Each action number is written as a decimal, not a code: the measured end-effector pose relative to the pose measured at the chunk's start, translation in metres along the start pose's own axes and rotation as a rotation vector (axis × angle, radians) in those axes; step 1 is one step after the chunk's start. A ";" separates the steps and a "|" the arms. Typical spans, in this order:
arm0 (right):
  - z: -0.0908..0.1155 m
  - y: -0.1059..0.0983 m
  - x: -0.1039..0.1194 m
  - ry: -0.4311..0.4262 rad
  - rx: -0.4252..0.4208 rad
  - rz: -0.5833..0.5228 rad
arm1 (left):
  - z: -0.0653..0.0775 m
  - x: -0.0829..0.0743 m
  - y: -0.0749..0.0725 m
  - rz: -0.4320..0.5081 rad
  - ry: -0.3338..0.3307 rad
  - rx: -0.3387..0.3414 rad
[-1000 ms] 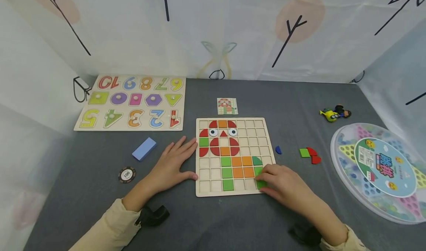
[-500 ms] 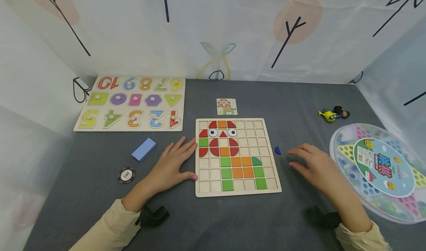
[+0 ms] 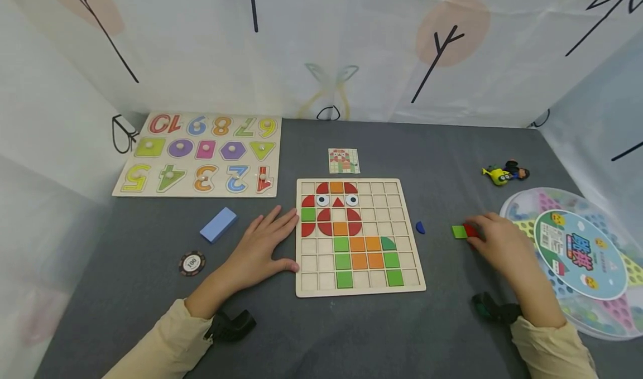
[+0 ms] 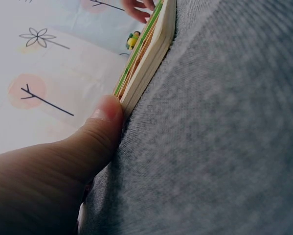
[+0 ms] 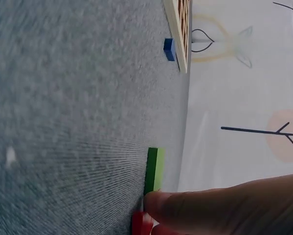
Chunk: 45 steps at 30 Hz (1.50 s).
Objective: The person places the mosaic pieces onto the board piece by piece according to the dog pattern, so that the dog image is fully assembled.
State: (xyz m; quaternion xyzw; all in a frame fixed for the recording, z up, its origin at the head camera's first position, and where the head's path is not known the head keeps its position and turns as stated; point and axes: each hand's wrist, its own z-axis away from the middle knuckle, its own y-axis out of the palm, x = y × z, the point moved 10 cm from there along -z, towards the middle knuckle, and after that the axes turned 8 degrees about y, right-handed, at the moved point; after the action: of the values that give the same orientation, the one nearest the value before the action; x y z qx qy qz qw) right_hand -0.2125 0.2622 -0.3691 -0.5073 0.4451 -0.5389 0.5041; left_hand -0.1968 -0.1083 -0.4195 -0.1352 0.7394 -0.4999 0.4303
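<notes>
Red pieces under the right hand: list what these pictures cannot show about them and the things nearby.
- Red pieces: head view, the right hand covers them, so count and shape are unclear; right wrist view cuts them off at the bottom edge.
- Green square: right wrist view shows only its edge.
- Pattern card: head view, too small to read.
- Wooden grid board: left wrist view, edge-on, pieces hidden.

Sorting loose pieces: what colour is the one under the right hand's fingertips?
Red, beside a green square; clearest in the head view.

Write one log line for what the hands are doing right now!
left hand: flat on table, thumb against puzzle board edge | right hand: fingers on red piece beside green square | blue piece: loose on table
</notes>
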 end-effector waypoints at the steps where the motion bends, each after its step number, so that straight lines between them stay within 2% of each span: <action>1: -0.001 0.001 -0.001 0.002 0.014 -0.004 | 0.000 0.000 0.000 0.000 -0.001 0.001; 12: -0.007 0.007 -0.003 0.011 0.046 0.015 | -0.001 -0.001 -0.002 0.006 0.004 0.002; 17: -0.011 -0.004 0.004 -0.005 -0.034 0.011 | -0.001 -0.002 -0.003 0.002 0.022 -0.008; 20: -0.017 -0.017 0.023 -0.040 -0.118 0.009 | -0.001 -0.002 -0.004 0.005 0.027 -0.016; 24: -0.028 -0.025 0.071 -0.141 -0.183 -0.004 | 0.001 0.000 -0.004 0.004 0.020 -0.015; 28: -0.041 -0.018 0.122 -0.249 -0.170 -0.009 | 0.002 0.000 -0.002 0.005 0.019 -0.015; 32: -0.053 -0.006 0.161 -0.312 -0.124 0.017 | 0.002 -0.002 -0.002 0.013 0.030 -0.032; 37: -0.063 0.007 0.182 -0.338 -0.072 0.058 | 0.001 -0.005 -0.002 0.020 0.042 -0.039; 45: -0.069 0.014 0.193 -0.335 -0.030 0.057 | 0.001 -0.003 -0.002 0.005 0.030 -0.026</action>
State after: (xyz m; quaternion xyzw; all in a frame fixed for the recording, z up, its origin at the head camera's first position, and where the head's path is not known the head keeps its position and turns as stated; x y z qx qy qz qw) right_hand -0.2752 0.0671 -0.3700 -0.5846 0.3771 -0.4257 0.5786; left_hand -0.1946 -0.1081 -0.4170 -0.1313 0.7524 -0.4911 0.4189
